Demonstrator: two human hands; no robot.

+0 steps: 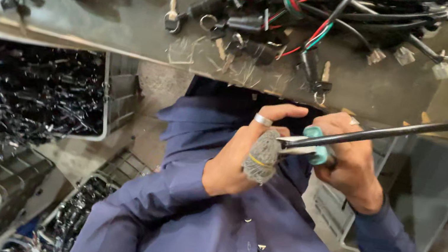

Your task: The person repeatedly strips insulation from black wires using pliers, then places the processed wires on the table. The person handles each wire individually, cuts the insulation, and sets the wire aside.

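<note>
My right hand (352, 164) is closed around a pair of teal-handled pliers (316, 149), held close to my chest over my blue shirt. A long black cable (415, 129) runs from the plier jaws up to the right edge of the view. My left hand (243, 153) wears a silver ring and a grey knitted cover on the thumb. It pinches the cable's end right at the plier tips. The jaws themselves are mostly hidden behind the covered thumb.
A grey metal workbench (131, 27) lies ahead, strewn with black lock switches, coloured wire bundles (307, 19) and keys (172, 16). Grey crates (115, 91) of black parts stand at the left. A dark bin (437, 178) stands at the right.
</note>
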